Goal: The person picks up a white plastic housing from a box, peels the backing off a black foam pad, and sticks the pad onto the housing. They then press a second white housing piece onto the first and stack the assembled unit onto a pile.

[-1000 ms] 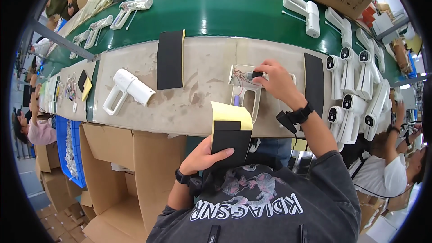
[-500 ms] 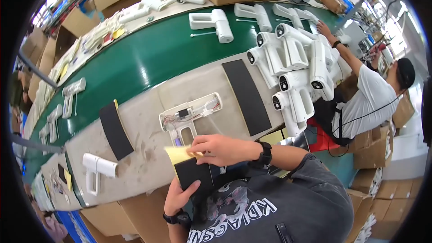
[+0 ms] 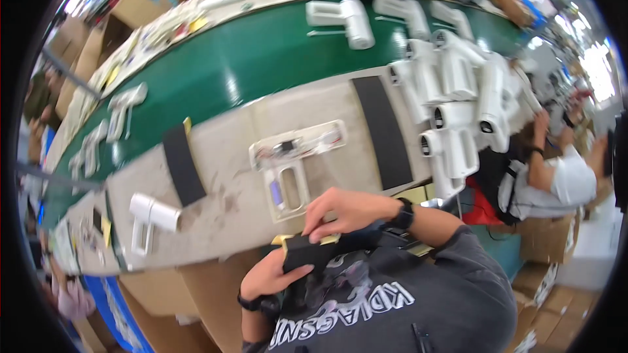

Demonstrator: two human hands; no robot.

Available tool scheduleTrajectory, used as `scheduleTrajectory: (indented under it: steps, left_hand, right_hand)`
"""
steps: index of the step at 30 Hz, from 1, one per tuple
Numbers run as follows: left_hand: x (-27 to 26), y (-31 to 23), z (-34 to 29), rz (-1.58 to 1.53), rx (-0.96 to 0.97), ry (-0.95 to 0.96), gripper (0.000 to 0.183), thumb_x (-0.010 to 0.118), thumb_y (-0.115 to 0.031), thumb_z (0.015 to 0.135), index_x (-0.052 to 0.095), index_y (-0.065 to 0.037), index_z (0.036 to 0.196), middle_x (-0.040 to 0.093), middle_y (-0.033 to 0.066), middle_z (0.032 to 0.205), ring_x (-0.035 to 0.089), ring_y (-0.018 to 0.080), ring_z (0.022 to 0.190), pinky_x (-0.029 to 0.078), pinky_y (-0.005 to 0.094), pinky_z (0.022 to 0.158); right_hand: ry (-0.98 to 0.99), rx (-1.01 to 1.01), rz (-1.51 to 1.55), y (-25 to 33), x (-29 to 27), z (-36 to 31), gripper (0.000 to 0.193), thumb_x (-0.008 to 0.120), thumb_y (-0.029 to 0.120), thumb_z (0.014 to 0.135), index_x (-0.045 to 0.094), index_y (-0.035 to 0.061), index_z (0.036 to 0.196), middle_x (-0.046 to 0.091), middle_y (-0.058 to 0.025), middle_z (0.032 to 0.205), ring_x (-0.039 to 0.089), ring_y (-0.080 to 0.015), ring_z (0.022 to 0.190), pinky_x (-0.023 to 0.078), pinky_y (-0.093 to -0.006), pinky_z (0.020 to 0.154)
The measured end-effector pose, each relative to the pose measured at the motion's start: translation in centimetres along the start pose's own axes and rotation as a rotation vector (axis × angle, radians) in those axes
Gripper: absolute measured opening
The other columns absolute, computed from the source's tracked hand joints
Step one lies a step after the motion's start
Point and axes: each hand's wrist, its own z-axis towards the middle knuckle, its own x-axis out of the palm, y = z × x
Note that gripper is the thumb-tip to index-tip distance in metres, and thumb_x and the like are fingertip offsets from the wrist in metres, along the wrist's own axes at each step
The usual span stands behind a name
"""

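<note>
Your left hand (image 3: 269,274) is on the near side of the open white housing (image 3: 288,154), thumb and fingers closed on a black pad (image 3: 297,253) with yellow backing (image 3: 330,239). Right hand (image 3: 350,212), also near side, fingertips drawn together at the backing; can't tell if they've got hold. Housing lies on a stained beige worktop (image 3: 229,183), a black strip (image 3: 184,167) left of it, another (image 3: 384,134) right. White shell (image 3: 156,212) further left, stacked white units (image 3: 458,104) further right. Green belt (image 3: 229,88) beyond it; co-worker (image 3: 556,176) far right.
</note>
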Motion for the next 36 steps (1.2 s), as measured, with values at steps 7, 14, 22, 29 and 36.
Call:
scheduleTrajectory:
  steps: [7, 14, 22, 29, 36]
  left_hand:
    - [0.9, 0.4, -0.2, 0.184, 0.058, -0.107, 0.042, 0.066, -0.019, 0.095, 0.055, -0.002, 0.131, 0.063, 0.0217, 0.118, 0.062, 0.0421, 0.102, 0.050, 0.0432, 0.090]
    - [1.0, 0.7, -1.1, 0.160, 0.135, -0.127, 0.041, 0.065, -0.017, 0.095, 0.054, -0.001, 0.131, 0.062, 0.0207, 0.113, 0.060, 0.0423, 0.104, 0.050, 0.0445, 0.088]
    - [-0.5, 2.2, -3.4, -0.201, -0.015, -0.086, 0.051, 0.067, -0.008, 0.094, 0.046, 0.004, 0.139, 0.061, 0.0131, 0.131, 0.056, 0.0191, 0.120, 0.042, 0.0347, 0.105]
    - [0.3, 3.5, -5.3, -0.410, 0.009, -0.122, 0.057, 0.069, -0.004, 0.092, 0.044, 0.003, 0.142, 0.059, 0.0105, 0.135, 0.053, 0.0172, 0.125, 0.041, 0.0344, 0.107]
    - [-1.7, 3.4, -8.3, -0.528, 0.019, -0.314, 0.059, 0.069, -0.001, 0.090, 0.043, 0.003, 0.144, 0.058, 0.0106, 0.137, 0.051, 0.0174, 0.128, 0.039, 0.0346, 0.109]
  right_hand:
    - [0.063, 0.036, -0.205, 1.6, 0.5, -0.1, 0.036, 0.085, 0.020, 0.078, 0.076, 0.0089, 0.112, 0.068, -0.0069, 0.089, 0.066, -0.0235, 0.080, 0.052, -0.0331, 0.074]
    - [0.253, 0.092, -0.040, -0.4, -0.9, 1.8, 0.034, 0.086, 0.015, 0.077, 0.077, 0.0059, 0.108, 0.066, -0.0073, 0.083, 0.063, -0.0192, 0.074, 0.049, -0.0302, 0.071]
    - [-0.150, -0.205, -0.796, -2.3, -1.8, 6.5, 0.042, 0.073, -0.003, 0.076, 0.071, 0.0098, 0.116, 0.058, -0.0053, 0.114, 0.055, -0.0256, 0.101, 0.051, -0.0378, 0.086]
    - [0.025, -0.205, -0.902, -2.7, -2.2, 8.4, 0.040, 0.065, -0.005, 0.080, 0.070, 0.0113, 0.117, 0.055, -0.0052, 0.112, 0.053, -0.0272, 0.101, 0.047, -0.0393, 0.093]
    - [0.024, -0.130, -0.744, -2.0, -2.4, 8.1, 0.046, 0.062, -0.008, 0.080, 0.068, 0.0109, 0.122, 0.055, -0.0076, 0.113, 0.054, -0.0284, 0.107, 0.047, -0.0394, 0.095]
